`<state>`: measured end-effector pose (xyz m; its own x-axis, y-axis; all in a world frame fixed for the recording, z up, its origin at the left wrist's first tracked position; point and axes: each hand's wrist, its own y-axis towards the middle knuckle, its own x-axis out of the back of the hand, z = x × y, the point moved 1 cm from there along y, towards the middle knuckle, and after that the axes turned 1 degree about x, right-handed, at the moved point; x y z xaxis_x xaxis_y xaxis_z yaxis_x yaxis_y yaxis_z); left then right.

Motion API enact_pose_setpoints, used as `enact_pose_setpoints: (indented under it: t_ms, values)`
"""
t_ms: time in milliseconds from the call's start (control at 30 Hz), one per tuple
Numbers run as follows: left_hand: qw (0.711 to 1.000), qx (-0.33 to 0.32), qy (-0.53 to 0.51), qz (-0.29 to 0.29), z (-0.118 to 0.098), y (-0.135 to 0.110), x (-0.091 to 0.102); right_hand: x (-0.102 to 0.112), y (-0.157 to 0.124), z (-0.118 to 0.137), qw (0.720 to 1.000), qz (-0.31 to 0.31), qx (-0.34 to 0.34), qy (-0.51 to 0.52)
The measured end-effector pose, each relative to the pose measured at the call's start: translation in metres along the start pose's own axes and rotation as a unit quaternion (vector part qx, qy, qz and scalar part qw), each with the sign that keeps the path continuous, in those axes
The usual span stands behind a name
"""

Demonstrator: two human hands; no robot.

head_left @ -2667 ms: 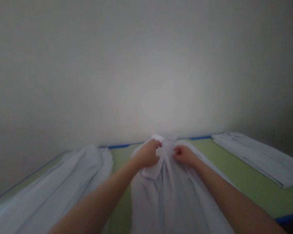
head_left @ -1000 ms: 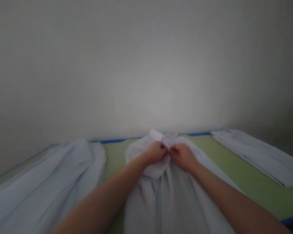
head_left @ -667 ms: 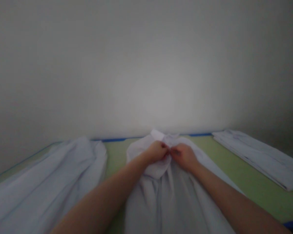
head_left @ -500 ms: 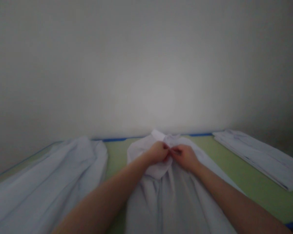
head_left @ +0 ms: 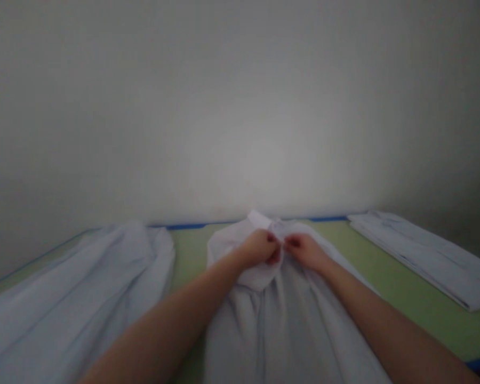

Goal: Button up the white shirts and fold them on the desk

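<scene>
A white garment [head_left: 244,325], which looks like a shirt or coat with a collar, lies lengthwise in front of me, its collar end toward the wall. Near that collar my left hand [head_left: 264,248] is closed, pinching the cloth at the front edge. Just right of it, my right hand [head_left: 304,250] also pinches at the cloth, thumb and fingertips together. A narrow gap with a bit of white fabric lies between the two sets of fingertips. Whether a button is held there is too blurred to tell.
Another white garment [head_left: 100,288] lies loosely spread on the left. A folded white garment or stack [head_left: 428,256] rests at the right. All lie on a green tabletop [head_left: 408,298] with blue edging, against a plain grey wall [head_left: 240,106].
My right hand has shifted slightly right, opening a small gap between the fingertips that were touching. My left hand has barely moved and keeps its pinch.
</scene>
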<state>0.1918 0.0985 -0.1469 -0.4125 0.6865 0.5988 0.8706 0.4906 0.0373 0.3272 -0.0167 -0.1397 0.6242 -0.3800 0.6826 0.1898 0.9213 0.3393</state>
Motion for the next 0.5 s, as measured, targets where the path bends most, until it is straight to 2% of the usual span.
enact_pose_setpoints:
  t_ms: [367,500]
  values:
    - [0.999,0.012,-0.014,-0.036,0.000,0.003,0.001,0.000,-0.003,0.008,0.996,-0.060,0.033,-0.056]
    - [0.999,0.013,-0.017,-0.035,-0.003,0.001,0.003,0.002,-0.004,0.013,0.997,-0.057,0.025,-0.052]
